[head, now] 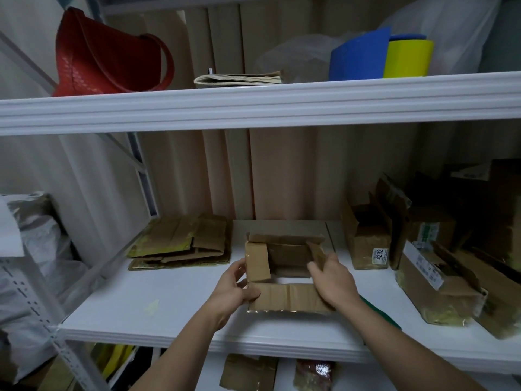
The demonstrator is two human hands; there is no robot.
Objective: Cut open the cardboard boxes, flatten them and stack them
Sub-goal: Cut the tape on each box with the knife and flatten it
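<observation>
The open box (pixel 284 273) is gripped at both ends, left hand (pixel 235 292) & right hand (pixel 334 280), w/ stack (pixel 180 244) lying nearer the left.

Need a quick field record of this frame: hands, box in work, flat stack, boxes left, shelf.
left hand: grips the left near corner of the open box
right hand: grips the box's right wall
open box: both ends open, shelf shows through it, not yet flat
flat stack: flattened cardboard lying left of the box, apart from it
boxes left: several unflattened boxes at right on the same shelf
cutting tool: none seen
</observation>
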